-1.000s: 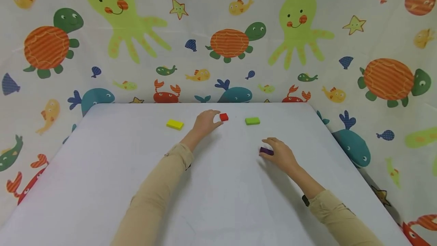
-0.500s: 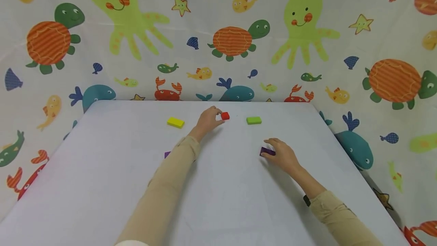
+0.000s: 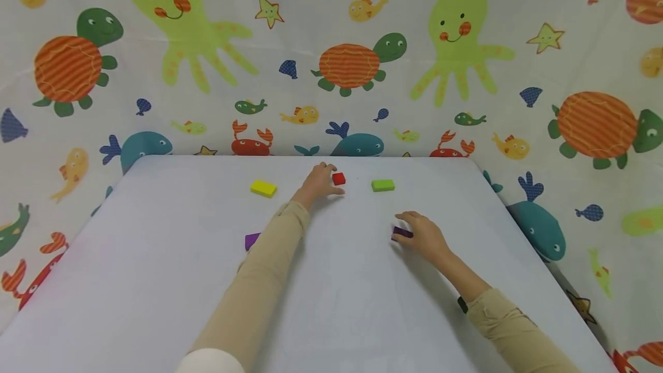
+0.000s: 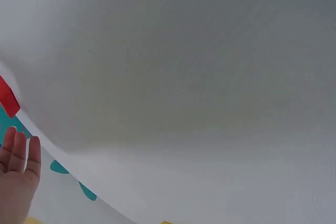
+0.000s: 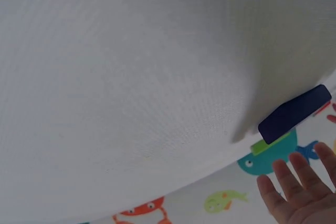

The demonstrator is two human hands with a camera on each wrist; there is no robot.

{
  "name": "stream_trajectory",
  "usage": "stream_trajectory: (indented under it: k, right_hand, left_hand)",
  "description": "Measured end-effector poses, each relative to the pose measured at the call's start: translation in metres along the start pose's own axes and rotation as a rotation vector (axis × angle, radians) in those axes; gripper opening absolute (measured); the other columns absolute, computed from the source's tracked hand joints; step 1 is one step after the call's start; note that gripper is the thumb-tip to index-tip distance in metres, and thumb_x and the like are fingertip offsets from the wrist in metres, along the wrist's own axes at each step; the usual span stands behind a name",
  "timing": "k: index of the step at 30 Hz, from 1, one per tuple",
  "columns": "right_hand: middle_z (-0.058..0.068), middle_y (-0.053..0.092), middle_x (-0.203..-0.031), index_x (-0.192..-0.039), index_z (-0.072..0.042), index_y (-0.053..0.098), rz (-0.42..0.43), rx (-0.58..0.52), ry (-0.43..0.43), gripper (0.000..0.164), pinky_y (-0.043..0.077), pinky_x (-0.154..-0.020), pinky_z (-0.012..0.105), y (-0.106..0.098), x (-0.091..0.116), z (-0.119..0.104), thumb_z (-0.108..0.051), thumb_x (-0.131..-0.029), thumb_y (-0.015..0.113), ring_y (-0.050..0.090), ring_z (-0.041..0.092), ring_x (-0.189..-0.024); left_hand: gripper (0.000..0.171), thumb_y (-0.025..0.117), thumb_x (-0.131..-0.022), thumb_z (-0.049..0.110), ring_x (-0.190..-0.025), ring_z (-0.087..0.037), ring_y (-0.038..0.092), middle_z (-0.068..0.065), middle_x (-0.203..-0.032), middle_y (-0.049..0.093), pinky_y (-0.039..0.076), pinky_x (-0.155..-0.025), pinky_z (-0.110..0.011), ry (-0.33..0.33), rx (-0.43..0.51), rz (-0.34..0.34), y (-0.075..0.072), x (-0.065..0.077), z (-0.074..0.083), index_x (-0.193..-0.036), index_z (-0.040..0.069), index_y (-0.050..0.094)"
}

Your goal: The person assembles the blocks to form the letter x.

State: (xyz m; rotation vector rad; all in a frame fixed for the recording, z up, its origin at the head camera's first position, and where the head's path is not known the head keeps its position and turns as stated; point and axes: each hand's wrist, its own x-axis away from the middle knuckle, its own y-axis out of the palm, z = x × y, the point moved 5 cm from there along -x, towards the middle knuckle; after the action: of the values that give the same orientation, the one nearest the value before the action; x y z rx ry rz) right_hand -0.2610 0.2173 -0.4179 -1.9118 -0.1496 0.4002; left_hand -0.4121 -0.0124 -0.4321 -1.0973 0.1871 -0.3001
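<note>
My left hand (image 3: pixel 318 185) is at the far middle of the white table, thumb and fingers spread on either side of a small red block (image 3: pixel 339 179). In the left wrist view, straight fingers show a little apart from the red block (image 4: pixel 8 98). Farther right and nearer, my right hand (image 3: pixel 427 238) curves around a dark purple block (image 3: pixel 402 232), thumb at its near side. From the right wrist, that block (image 5: pixel 295 114) shows beyond extended fingers (image 5: pixel 287 179), with a gap to them; the thumb is hidden there.
A yellow block (image 3: pixel 263 189) lies left of the left hand, and a light green block (image 3: pixel 383 185) lies right of the red one. Another purple block (image 3: pixel 251 240) is partly covered by the left forearm. Behind the table (image 3: pixel 155 281) hangs a sea-animal curtain (image 3: pixel 290 4).
The left thumb has moved away from the red block, widening that hand's spread. The left forearm has shifted right, uncovering part of the purple block beside it. The right hand has hardly moved.
</note>
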Motion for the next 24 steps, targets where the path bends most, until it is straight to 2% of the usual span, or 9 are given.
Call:
stream_trajectory:
  k: [3, 6, 10, 13, 19, 24]
  right_hand:
    - [0.021, 0.062, -0.120, -0.117, 0.001, 0.063, 0.008, -0.008, -0.012, 0.047, 0.049, -0.091, 0.050, 0.001, -0.001, -0.003, -0.023, -0.079, 0.075, 0.059, 0.037, -0.111]
    - [0.021, 0.063, -0.118, -0.117, 0.001, 0.063, 0.008, -0.008, -0.020, 0.046, 0.050, -0.090, 0.049, 0.002, -0.001, -0.004, -0.022, -0.079, 0.076, 0.060, 0.037, -0.110]
    - [0.021, 0.063, -0.118, -0.117, 0.001, 0.063, 0.001, -0.002, -0.020, 0.046, 0.050, -0.088, 0.049, 0.003, -0.001, -0.003, -0.022, -0.079, 0.075, 0.060, 0.037, -0.109]
    - [0.021, 0.063, -0.118, -0.117, 0.002, 0.063, 0.005, -0.001, -0.021, 0.046, 0.050, -0.088, 0.049, 0.003, -0.003, -0.003, -0.022, -0.079, 0.075, 0.060, 0.037, -0.110]
    - [0.021, 0.063, -0.117, -0.116, 0.002, 0.063, -0.002, 0.002, -0.011, 0.045, 0.050, -0.088, 0.049, 0.004, -0.003, -0.002, -0.021, -0.079, 0.075, 0.060, 0.037, -0.109]
    - [0.022, 0.063, -0.118, -0.116, 0.003, 0.063, 0.000, -0.002, -0.021, 0.046, 0.051, -0.088, 0.049, 0.004, -0.005, -0.004, -0.021, -0.079, 0.075, 0.060, 0.038, -0.109]
  left_hand:
    - [0.066, 0.074, -0.081, 0.035, -0.119, -0.030, 0.046, -0.018, -0.131, 0.049, 0.039, -0.107, -0.039, -0.003, 0.029, 0.032, 0.001, 0.000, -0.004, -0.132, 0.002, 0.048]
    - [0.061, 0.070, -0.085, 0.032, -0.118, -0.030, 0.046, -0.018, -0.130, 0.050, 0.042, -0.105, -0.037, 0.006, 0.050, 0.025, 0.006, -0.002, -0.004, -0.132, 0.001, 0.048]
    - [0.058, 0.064, -0.089, 0.030, -0.121, -0.031, 0.046, -0.018, -0.133, 0.050, 0.041, -0.105, -0.038, 0.009, 0.012, -0.016, 0.014, -0.006, -0.004, -0.136, 0.001, 0.046]
    - [0.056, 0.064, -0.090, 0.026, -0.122, -0.033, 0.047, -0.019, -0.134, 0.050, 0.039, -0.107, -0.039, -0.004, -0.016, -0.004, 0.015, -0.009, -0.004, -0.137, 0.000, 0.046]
    - [0.051, 0.060, -0.092, 0.025, -0.115, -0.034, 0.052, -0.021, -0.128, 0.056, 0.043, -0.102, -0.040, -0.045, -0.060, -0.001, 0.016, -0.012, -0.002, -0.134, -0.002, 0.049]
    - [0.039, 0.062, -0.091, 0.021, -0.105, -0.031, 0.056, -0.018, -0.117, 0.062, 0.049, -0.092, -0.038, -0.088, -0.037, 0.083, 0.012, -0.011, -0.002, -0.122, -0.002, 0.060]
